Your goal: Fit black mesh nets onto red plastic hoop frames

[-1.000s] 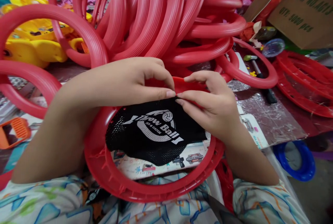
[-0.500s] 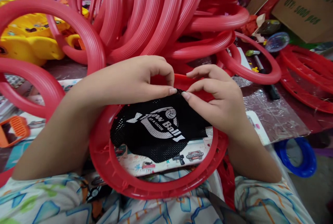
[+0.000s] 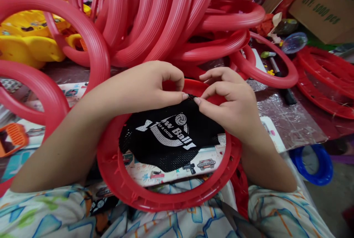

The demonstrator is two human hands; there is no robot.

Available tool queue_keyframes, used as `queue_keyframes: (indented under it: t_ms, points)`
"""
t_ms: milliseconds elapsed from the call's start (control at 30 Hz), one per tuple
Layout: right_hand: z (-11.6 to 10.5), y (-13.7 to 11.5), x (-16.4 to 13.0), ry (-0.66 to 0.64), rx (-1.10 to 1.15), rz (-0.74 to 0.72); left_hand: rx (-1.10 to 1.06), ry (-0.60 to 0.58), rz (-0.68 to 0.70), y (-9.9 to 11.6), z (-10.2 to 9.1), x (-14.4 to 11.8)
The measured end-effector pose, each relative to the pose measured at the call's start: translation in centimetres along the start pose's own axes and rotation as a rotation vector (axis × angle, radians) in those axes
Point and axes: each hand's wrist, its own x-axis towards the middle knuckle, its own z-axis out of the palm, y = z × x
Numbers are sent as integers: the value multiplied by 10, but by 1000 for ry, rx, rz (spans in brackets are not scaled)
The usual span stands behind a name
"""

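Both hands are at the far rim of the red ring (image 3: 143,197), and they meet right in the middle. The left hand (image 3: 143,87) is closed in a pinch, thumb and forefinger nipping the far edge of the black mesh net (image 3: 166,142). The right hand (image 3: 232,101) mirrors it, fingertips pinching the same edge just beside the left thumb, the two pinches almost touching.

The net hangs inside the ring, attached along the far rim and loose on its near side, white lettering and a ball logo across it. The ring lies tilted over the person's lap, its near edge over the patterned sleeves, small pegs sticking out along its inner rim.

Compared with a second ago, the pinch point has crept slightly to the right along the rim, and the net has bunched a touch more, so the left end of the lettering is now folded out of sight. The ring itself sits nearly as it did, a shade higher in view as the head moved.

Beyond the hands, a heap of red rings (image 3: 171,13) leans across the far side. Yellow plastic toys (image 3: 24,42) lie far left, a cardboard box (image 3: 326,6) far right, a blue ring (image 3: 312,164) near right on the floor.
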Motion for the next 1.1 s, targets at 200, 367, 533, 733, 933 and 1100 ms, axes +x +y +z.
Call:
queue_keyframes:
  t_ms: [200, 367, 533, 733, 933, 1100]
  points:
    - [-1, -3, 1, -5, -10, 47, 35, 45, -91, 5, 5, 1]
    - [2, -1, 1, -18, -16, 74, 68, 67, -114, 3, 13, 2]
    - [-5, -4, 0, -19, -15, 56, 11, 68, -37, 2, 8, 0]
    - [-21, -6, 2, -91, 29, 26, -98, 72, -75, -1, -3, -7]
    - [-29, -12, -5, 130, -146, -145, -41, 82, -154, 8, -17, -17]
    - [-42, -42, -20, -135, -68, -209, 22, 234, -183, 4, -32, -34]
